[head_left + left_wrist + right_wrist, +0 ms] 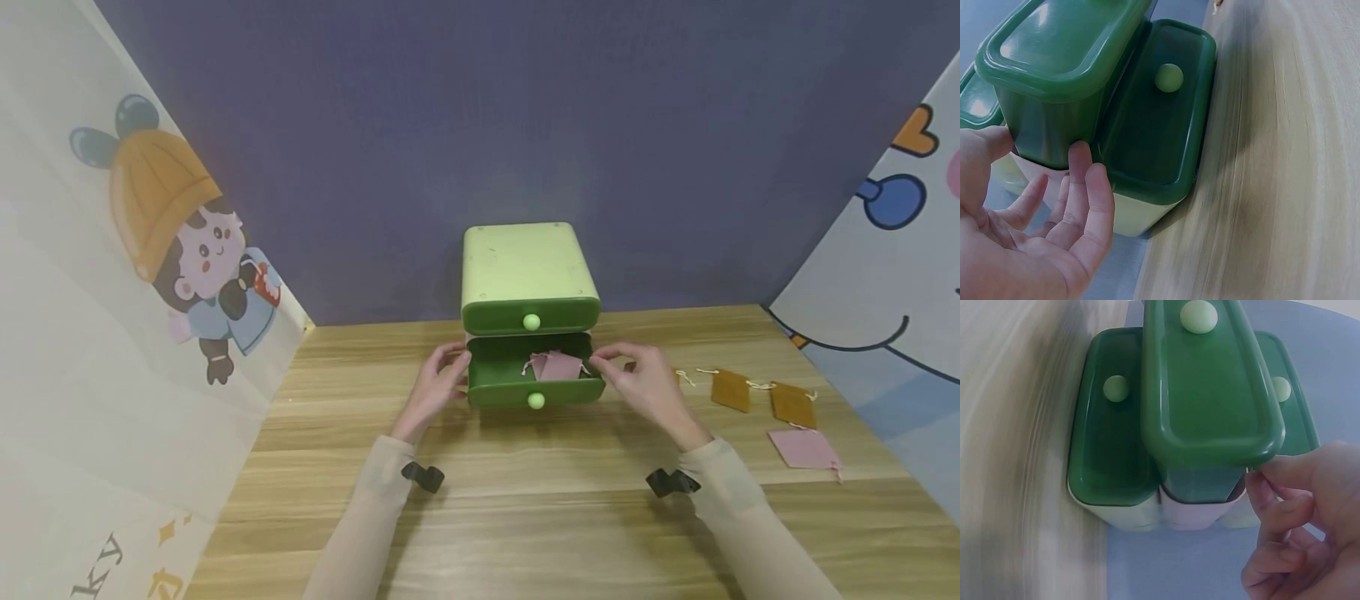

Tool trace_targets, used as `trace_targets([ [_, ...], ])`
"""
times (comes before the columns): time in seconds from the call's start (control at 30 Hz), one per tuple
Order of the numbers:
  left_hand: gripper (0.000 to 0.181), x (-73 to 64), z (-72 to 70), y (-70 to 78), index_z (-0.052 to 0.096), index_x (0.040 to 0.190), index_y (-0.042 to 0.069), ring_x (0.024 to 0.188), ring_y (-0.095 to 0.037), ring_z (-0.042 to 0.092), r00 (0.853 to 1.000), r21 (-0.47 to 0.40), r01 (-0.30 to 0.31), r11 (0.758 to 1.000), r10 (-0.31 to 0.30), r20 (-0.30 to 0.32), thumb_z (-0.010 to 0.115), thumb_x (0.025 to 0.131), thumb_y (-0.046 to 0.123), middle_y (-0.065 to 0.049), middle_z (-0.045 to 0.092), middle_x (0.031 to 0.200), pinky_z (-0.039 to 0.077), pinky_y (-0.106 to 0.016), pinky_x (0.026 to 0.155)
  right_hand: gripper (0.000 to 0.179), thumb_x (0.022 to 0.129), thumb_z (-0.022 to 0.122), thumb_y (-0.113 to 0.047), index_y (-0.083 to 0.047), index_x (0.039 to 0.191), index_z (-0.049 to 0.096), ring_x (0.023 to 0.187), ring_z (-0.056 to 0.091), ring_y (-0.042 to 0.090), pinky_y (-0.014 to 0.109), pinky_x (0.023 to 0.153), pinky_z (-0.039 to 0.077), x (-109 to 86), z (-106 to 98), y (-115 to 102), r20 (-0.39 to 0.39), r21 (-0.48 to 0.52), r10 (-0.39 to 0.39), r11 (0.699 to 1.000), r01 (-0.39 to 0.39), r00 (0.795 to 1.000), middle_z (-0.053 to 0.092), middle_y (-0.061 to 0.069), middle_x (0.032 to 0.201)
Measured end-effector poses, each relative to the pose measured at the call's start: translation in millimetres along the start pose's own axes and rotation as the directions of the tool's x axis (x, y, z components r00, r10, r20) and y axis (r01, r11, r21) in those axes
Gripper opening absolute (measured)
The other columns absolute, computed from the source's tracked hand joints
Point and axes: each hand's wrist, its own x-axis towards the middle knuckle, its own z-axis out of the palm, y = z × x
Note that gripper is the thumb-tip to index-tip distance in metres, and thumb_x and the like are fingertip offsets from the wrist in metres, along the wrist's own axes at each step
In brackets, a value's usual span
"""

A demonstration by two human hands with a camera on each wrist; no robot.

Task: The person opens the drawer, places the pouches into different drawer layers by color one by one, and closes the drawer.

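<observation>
A green drawer (pixel 501 397) with a round pale knob stands pulled out of a small pale-green cabinet (pixel 525 260). Inside it lies a pink drawstring pouch (pixel 558 367), toward the right end; whether there is a second pouch under it I cannot tell. At the drawer's left side, my left hand (pixel 437 385) holds the wall, thumb by the upper rim and fingertips (pixel 1099 184) low against the outside. My right hand (pixel 647 388) pinches the right rim between thumb and forefinger, close to the pouch's cord. The exact contact is partly hidden behind the drawer front.
The upper drawer (pixel 495 317) is closed, and a bottom drawer (pixel 1113 444) sits closed below. Brown drawstring pouches (pixel 731 390) and another pink pouch (pixel 806 448) lie on the wooden table (pixel 525 517) to the right. A dark blue wall (pixel 375 167) rises behind the cabinet.
</observation>
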Motion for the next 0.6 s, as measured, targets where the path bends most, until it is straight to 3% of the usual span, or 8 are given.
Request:
trace_targets([
  [0.6, 0.053, -2.5, -0.4, 5.8, 0.049, 0.155, 0.005, 0.094, -0.023, 0.072, 1.000, -0.018, 0.028, 0.999, -0.028, 0.006, 0.061, 0.110, 0.032, -0.028, 0.060, 0.144, 0.065, -0.053, 0.087, 0.019, 0.100, 0.076, -0.022, -0.006, 0.108, 0.082, 0.044, 0.039, 0.005, 0.025, 0.039, 0.032, -19.5, -10.4, 25.5, -0.111, -0.067, -0.032, 0.997, 0.024, 0.993, 0.081, 0.016, 0.097],
])
